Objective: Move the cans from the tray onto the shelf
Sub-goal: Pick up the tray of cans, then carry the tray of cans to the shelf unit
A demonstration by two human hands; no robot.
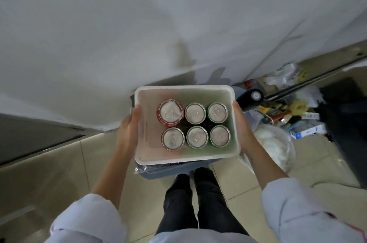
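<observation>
At the centre of the frame a white tray (140,151) is carried over a tiled floor (59,173) — the left hand (129,129) clasps its left wall, the right hand (241,123) its right wall, thumbs hooked over the rim. Six cans (195,113) stand upright inside in two rows of three; the upper-left one is red (170,113).

A white wall (119,24), scuffed with grey patches, filled the upper part of the view. Below it lay a floor of pale beige tiles (244,179) with thin dark joints. To the right, a heap of clutter (294,119) sat against the wall, crossed by a dark pole (309,81). The light was dim and even.
</observation>
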